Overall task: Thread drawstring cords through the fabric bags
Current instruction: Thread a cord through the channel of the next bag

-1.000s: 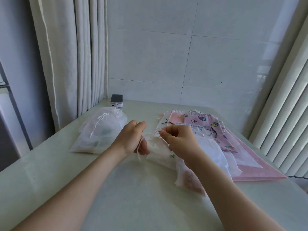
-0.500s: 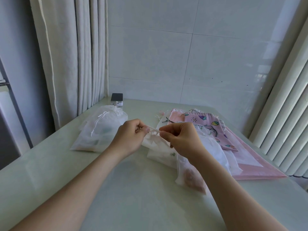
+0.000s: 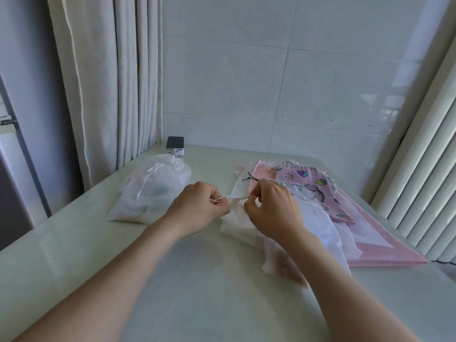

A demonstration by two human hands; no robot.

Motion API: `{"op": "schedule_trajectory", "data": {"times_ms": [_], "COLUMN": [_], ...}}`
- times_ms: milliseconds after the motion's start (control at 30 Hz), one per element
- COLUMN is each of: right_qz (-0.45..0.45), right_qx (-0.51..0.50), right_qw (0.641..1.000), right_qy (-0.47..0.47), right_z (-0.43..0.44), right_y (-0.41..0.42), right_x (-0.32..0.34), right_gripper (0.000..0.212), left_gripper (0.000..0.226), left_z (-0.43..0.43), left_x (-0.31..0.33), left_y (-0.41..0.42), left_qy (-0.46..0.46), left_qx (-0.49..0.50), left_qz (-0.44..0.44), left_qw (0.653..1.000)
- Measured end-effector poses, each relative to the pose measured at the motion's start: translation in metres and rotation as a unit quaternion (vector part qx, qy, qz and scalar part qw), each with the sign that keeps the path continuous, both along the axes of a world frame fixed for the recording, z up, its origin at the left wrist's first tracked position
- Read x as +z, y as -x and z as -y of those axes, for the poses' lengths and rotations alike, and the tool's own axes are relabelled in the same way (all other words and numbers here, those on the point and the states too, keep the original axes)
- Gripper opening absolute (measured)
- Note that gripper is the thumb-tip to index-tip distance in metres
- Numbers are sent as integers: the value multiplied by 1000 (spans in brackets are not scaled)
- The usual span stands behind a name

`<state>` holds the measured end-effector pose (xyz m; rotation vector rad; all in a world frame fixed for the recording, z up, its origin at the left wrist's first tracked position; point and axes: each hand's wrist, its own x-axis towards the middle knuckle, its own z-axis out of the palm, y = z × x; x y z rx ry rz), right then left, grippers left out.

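A small white fabric bag [image 3: 235, 224] lies at the middle of the table, its gathered mouth lifted between my hands. My left hand [image 3: 197, 208] pinches the white drawstring cord [image 3: 234, 199] on the left of the mouth. My right hand [image 3: 274, 208] pinches the same cord and the bag's top on the right. The cord runs taut between the two hands. Most of the bag's body is hidden under my right hand.
A white mesh bag [image 3: 153, 193] with a tied cord lies at the left. A pile of bags [image 3: 318, 191], pink, patterned and white, lies at the right. A dark-topped small device [image 3: 175, 145] stands by the curtain. Blinds close the right side.
Both hands have risen slightly and pulled apart, stretching the cord level between them; the bag's mouth is more gathered than a second ago.
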<state>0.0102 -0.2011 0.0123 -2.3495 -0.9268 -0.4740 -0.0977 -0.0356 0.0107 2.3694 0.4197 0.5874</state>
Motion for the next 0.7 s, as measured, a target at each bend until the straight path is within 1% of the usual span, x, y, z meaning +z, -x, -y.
{"op": "schedule_trajectory", "data": {"times_ms": [100, 200, 333, 500, 567, 633, 700], "right_qz": [34, 31, 28, 57, 90, 146, 175], "right_qx": [-19, -31, -44, -61, -60, -56, -53], "right_qw": [999, 999, 999, 996, 994, 988, 983], "right_qy": [22, 21, 10, 0, -5, 4, 16], "right_z": [-1, -3, -1, -4, -4, -3, 0], "right_y": [3, 3, 0, -1, -2, -3, -2], "right_x": [2, 3, 5, 5, 4, 2, 0], "right_gripper": [10, 9, 10, 9, 8, 3, 18], "left_gripper": [35, 31, 34, 41, 44, 40, 31], "left_z": [2, 4, 8, 7, 8, 6, 4], "left_x": [3, 6, 12, 12, 8, 3, 1], "left_y": [2, 5, 10, 10, 8, 6, 2], "left_qy": [7, 20, 51, 74, 72, 67, 53], "left_qx": [-16, -46, -88, -117, -116, -100, -67], "left_qz": [2, 9, 42, 57, 71, 91, 116], "left_qw": [1000, 999, 994, 989, 988, 989, 990]}}
